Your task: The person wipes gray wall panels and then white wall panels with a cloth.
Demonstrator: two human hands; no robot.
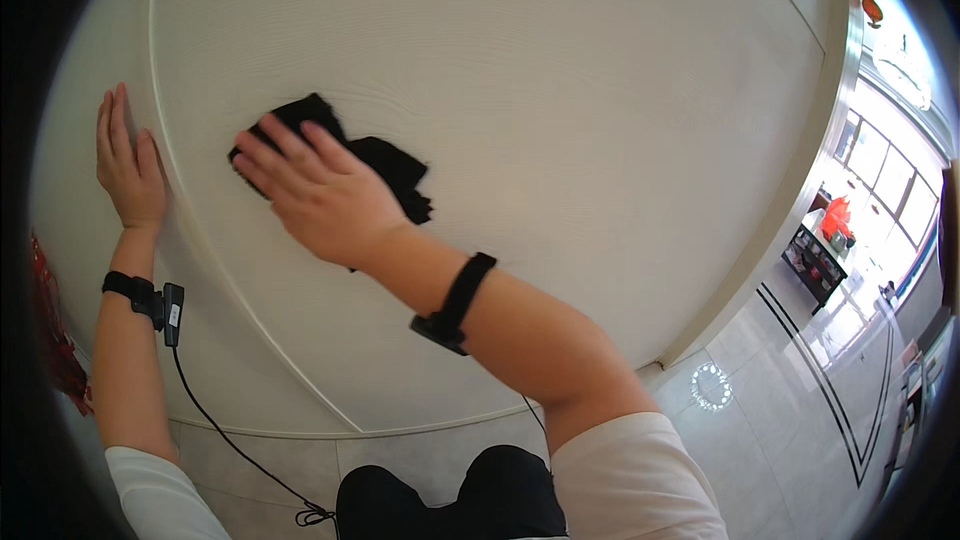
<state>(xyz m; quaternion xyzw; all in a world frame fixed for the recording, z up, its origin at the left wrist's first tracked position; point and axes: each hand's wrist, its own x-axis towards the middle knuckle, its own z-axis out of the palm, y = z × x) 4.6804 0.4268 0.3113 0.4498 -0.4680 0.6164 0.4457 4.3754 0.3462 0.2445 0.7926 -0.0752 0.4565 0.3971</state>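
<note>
My right hand (322, 188) presses a black cloth (392, 168) against the large pale panel (590, 150) in front of me. The fingers are stretched over the cloth, and its ragged edges stick out beyond the fingertips and to the right of the hand. Further left, my left hand (132, 172) rests open on the pale surface beside a raised vertical seam (156, 70), holding nothing. Both wrists wear black straps; the left one carries a small black device (174, 314).
A black cable (232, 440) hangs from the left wrist's device to a coil near my legs. Red material (58, 325) shows at the far left edge. Right of the panel's edge, a tiled floor (750, 420) leads to a dark low table (815, 265) by bright windows.
</note>
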